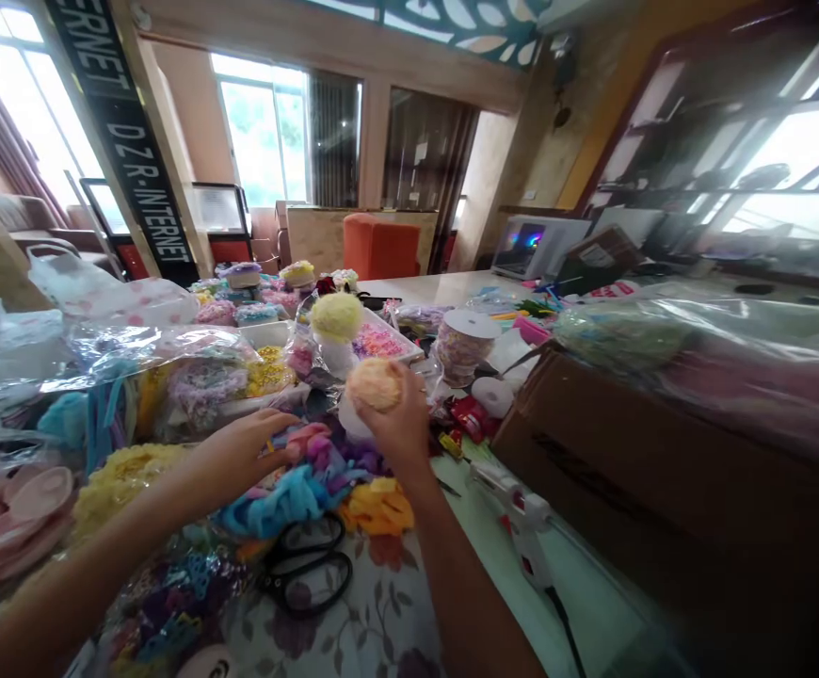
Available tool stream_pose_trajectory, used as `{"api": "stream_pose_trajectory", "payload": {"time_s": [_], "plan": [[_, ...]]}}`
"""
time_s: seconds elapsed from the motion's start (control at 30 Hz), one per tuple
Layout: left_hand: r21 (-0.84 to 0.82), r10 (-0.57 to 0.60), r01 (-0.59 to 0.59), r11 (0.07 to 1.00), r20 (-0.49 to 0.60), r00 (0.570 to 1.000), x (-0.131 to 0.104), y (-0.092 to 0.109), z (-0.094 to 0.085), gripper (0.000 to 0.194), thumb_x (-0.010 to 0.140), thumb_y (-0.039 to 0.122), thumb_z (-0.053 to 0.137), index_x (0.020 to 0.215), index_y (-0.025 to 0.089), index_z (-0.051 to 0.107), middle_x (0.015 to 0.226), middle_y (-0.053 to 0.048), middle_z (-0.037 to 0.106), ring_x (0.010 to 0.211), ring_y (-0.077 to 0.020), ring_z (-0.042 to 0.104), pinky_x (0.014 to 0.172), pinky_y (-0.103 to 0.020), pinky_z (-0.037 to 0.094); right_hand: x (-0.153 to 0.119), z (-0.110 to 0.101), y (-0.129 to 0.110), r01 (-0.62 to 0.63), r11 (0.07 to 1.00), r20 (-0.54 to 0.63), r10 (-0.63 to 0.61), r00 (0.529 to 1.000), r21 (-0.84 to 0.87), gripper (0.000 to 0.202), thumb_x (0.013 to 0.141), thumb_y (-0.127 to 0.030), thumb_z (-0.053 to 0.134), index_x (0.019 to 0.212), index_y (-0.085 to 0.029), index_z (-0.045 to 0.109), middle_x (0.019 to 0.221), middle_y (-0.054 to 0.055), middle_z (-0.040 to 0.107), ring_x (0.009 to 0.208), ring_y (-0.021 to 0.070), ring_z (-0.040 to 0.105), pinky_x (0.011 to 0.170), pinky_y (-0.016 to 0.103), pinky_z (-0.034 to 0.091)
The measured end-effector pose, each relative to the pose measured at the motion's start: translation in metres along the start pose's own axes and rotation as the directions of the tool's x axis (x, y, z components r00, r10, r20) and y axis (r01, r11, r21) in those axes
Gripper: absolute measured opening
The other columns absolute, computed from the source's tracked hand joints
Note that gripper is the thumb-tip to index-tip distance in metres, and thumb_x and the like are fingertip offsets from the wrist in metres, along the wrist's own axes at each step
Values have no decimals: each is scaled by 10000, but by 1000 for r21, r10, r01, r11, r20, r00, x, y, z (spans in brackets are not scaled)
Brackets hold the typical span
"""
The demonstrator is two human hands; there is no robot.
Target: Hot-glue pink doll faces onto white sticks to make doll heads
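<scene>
My right hand point(404, 414) is wrapped round a peach fluffy ball point(376, 384), which is at the top of a white cup-like base point(354, 419). Just behind stands a similar yellow fluffy ball point(337, 317) on a white base. My left hand point(258, 443), with a ring on one finger, stretches its fingers over a pile of soft fuzzy pieces in pink and purple point(317, 447); its fingertips are partly hidden against them. Blue fuzzy pieces point(286, 499) and orange ones point(379, 507) lie nearer me. Black-handled scissors point(311, 570) rest on the floral cloth, blades hidden.
A hot glue gun point(519, 513) with a black cord lies right of my right arm. Beyond it sits a large cardboard box point(614, 499) with plastic-wrapped goods. A ribbon spool point(466, 344) stands behind my right hand. Plastic-bagged supplies point(212, 377) crowd the left.
</scene>
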State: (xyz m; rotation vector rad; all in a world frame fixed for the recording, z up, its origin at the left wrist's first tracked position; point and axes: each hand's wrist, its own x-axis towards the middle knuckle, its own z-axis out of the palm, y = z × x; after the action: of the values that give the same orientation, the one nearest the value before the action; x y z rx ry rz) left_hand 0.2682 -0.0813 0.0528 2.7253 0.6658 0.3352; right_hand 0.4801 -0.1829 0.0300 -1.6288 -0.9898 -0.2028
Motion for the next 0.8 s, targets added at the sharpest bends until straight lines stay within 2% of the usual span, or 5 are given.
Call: {"api": "stream_pose_trajectory", "payload": {"time_s": [0.13, 0.3, 0.4, 0.5, 0.8], "plan": [[49, 11, -9, 999, -53, 999, 34, 8, 4, 393, 879, 478, 480, 1132, 214, 625, 1135, -101, 656, 1053, -277, 604, 916, -411, 467, 11, -56, -23, -12, 951, -102, 46, 994, 309, 664, 688, -388, 740, 1250, -179, 455, 1219, 131, 555, 1024, 270, 609, 843, 404, 533], [79, 85, -86, 993, 11, 996, 89, 30, 31, 601, 801, 463, 578, 1312, 155, 501, 1280, -174, 549, 1136, -338, 537, 955, -449, 433, -41, -104, -34, -163, 919, 307, 49, 950, 359, 678, 645, -286, 759, 1264, -288, 482, 1241, 90, 562, 1017, 298, 626, 793, 374, 554], [62, 98, -103, 993, 85, 992, 107, 42, 59, 808, 730, 581, 620, 1392, 167, 414, 1350, -211, 467, 1215, -409, 451, 973, -519, 402, -95, -100, -20, -163, 971, 668, 4, 745, 176, 752, 556, -266, 832, 1243, -320, 530, 1275, 78, 550, 1139, 331, 553, 967, 401, 465], [55, 111, -116, 992, 85, 990, 108, 48, 77, 643, 769, 512, 605, 1329, 214, 501, 1340, -196, 457, 1234, -425, 412, 976, -549, 386, -132, -83, 3, -171, 977, 806, -1, 592, 127, 757, 566, -346, 832, 1264, -256, 551, 1265, 118, 544, 1175, 342, 521, 999, 411, 427], [-78, 133, -123, 989, 137, 982, 62, 37, 63, 604, 692, 395, 694, 1265, 315, 520, 1312, -111, 418, 1207, -341, 444, 975, -459, 423, -138, -84, 15, -296, 948, 839, 65, 541, 117, 417, 778, -382, 655, 1187, -312, 616, 1167, 68, 600, 1069, 248, 581, 939, 341, 453]]}}
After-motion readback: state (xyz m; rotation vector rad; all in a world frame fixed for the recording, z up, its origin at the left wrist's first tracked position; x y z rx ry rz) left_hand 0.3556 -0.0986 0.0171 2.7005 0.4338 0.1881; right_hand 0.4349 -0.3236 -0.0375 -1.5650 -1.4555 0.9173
